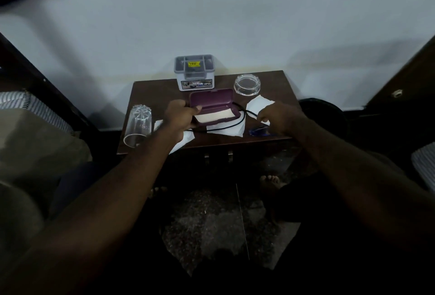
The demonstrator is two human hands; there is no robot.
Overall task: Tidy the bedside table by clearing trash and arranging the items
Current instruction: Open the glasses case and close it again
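A maroon glasses case lies open in the middle of the brown bedside table, with a pale cloth inside. My left hand grips the case's left end. My right hand rests over a crumpled white tissue at the right, fingers curled down on it. A black cord loops in front of the case over another white tissue. Blue glasses lie under my right hand near the front edge. A clear drinking glass lies on its side at the left.
A grey organiser box stands at the back against the white wall. A glass ashtray sits at the back right. A dark bin is on the floor to the right. Bed edges flank both sides; my bare feet are below.
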